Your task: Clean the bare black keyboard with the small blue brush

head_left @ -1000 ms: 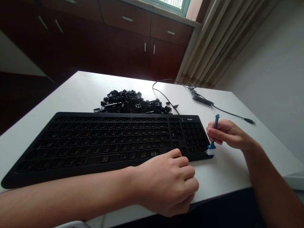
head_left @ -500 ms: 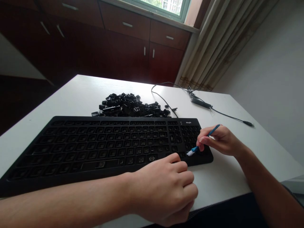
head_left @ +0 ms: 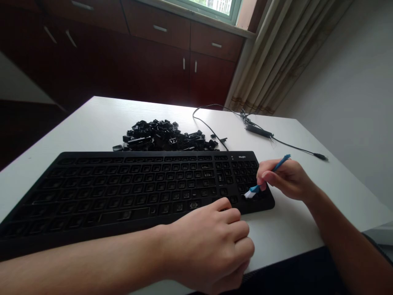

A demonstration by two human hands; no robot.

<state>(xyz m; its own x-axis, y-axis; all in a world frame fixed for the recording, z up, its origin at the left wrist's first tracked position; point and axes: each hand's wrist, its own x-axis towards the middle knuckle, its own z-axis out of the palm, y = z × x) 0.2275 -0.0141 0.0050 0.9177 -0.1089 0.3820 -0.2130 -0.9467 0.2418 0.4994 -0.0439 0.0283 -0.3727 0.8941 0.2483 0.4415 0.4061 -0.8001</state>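
Observation:
A black keyboard (head_left: 147,180) with its keycaps off lies across the white table, its key wells bare. My right hand (head_left: 284,178) pinches a small blue brush (head_left: 281,163) with white bristles, which touch the wells of the number pad at the right end. My left hand (head_left: 217,241) is closed, back of the hand up, at the keyboard's near edge. Its curled fingertips are hidden, and I cannot tell whether anything is in them. Behind the keyboard a heap of black keycaps (head_left: 159,137) is piled up.
The keyboard's cable (head_left: 208,123) runs back over the white table (head_left: 92,131) to a tied bundle and a plug (head_left: 321,156) at the right. Red-brown cabinets (head_left: 153,69) and a curtain (head_left: 264,61) stand beyond the table.
The brush has shifted slightly to the right within the number pad, and its handle leans a little differently. My left hand stays in nearly the same place. The view has moved slightly.

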